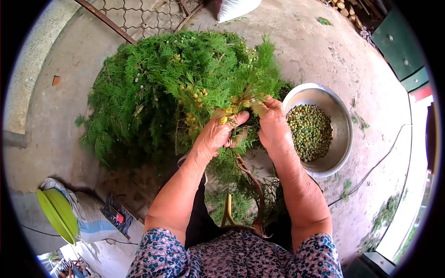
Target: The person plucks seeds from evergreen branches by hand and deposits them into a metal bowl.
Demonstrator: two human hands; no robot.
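A leafy evergreen branch with small yellowish cones rises between my hands, and its woody stem runs down toward my lap. My left hand is closed around the sprigs, thumb pointing right. Just right of it, my right hand pinches the branch by the cones, its fingertips slightly blurred. Whether a loose cone is between those fingers is hidden. Beyond my hands lies a large heap of green branches with cones among the leaves. To the right, a metal basin holds many small green and brownish cones.
A white sack stands at the top. At lower left are a lime-green basin and a cloth with a dark tray. A thin cable crosses the concrete floor on the right, near scattered sprigs.
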